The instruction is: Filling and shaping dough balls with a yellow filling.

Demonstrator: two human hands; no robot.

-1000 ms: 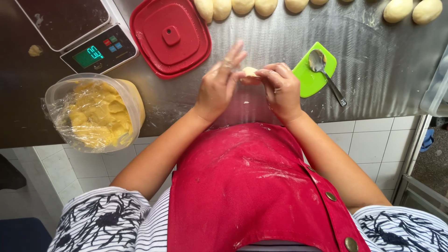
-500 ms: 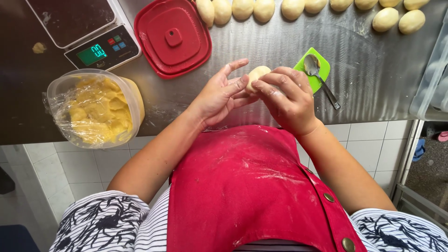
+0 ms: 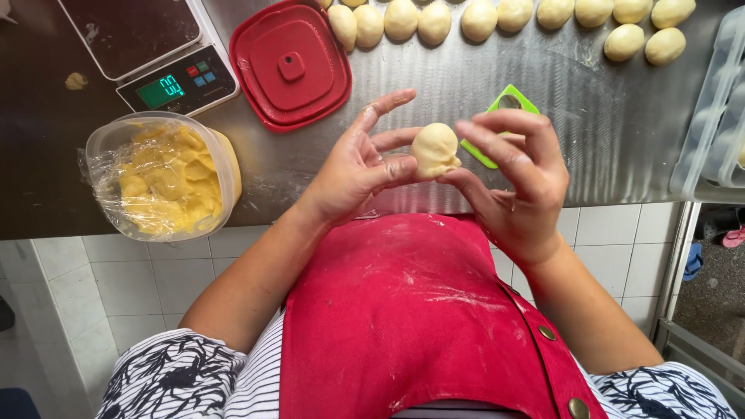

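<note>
A pale ball of dough (image 3: 434, 149) is pinched between both hands above the near edge of the steel counter (image 3: 590, 140). My left hand (image 3: 357, 167) cups it from the left, thumb and fingers on it, index finger stretched up. From the right, my right hand (image 3: 516, 178) grips the dough with its fingertips. A green plastic scraper (image 3: 497, 132) lies on the counter behind the right hand, mostly hidden. A row of several finished dough balls (image 3: 481, 19) lines the far edge.
A clear tub of yellow filling (image 3: 159, 182) lined with plastic wrap stands at the left. Behind it sit a digital scale (image 3: 159, 58) and a red square lid (image 3: 291, 66). A translucent tray (image 3: 718, 101) stands at the right edge. My red apron (image 3: 411, 310) is dusted with flour.
Both hands have lifted the dough off the counter toward me and turned it. The dough now looks rounder, closed into a ball. The spoon on the scraper is hidden now.
</note>
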